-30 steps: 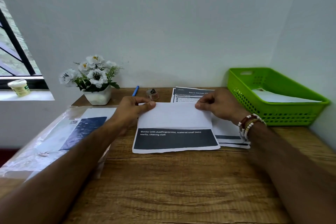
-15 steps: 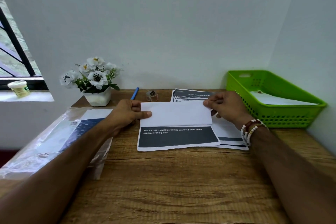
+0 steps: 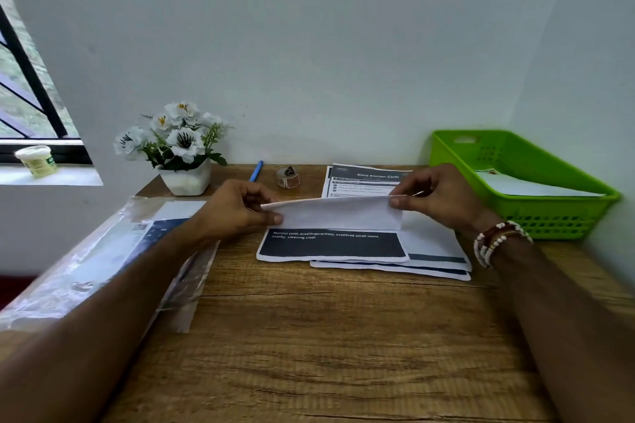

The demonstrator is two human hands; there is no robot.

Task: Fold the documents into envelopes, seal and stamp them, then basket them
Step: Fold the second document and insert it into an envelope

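Observation:
A printed document (image 3: 331,244) lies on the wooden desk (image 3: 326,336), its dark lower panel facing up. Its upper part is folded over and lifted off the sheet. My left hand (image 3: 237,209) pinches the left corner of that raised fold, and my right hand (image 3: 436,197) pinches the right corner. More printed documents (image 3: 433,261) are stacked under and behind it. A green basket (image 3: 556,213) at the right holds a white envelope (image 3: 536,187).
A clear plastic packet of sheets (image 3: 103,257) lies at the desk's left edge. Along the back wall stand a white flower pot (image 3: 187,178), a blue pen (image 3: 256,171) and a small tape roll (image 3: 288,177). A jar (image 3: 36,160) rests on the window sill.
The folded upper part of the document, flat a second ago, has been raised off the sheet by both hands, and the sheet has shifted slightly right.

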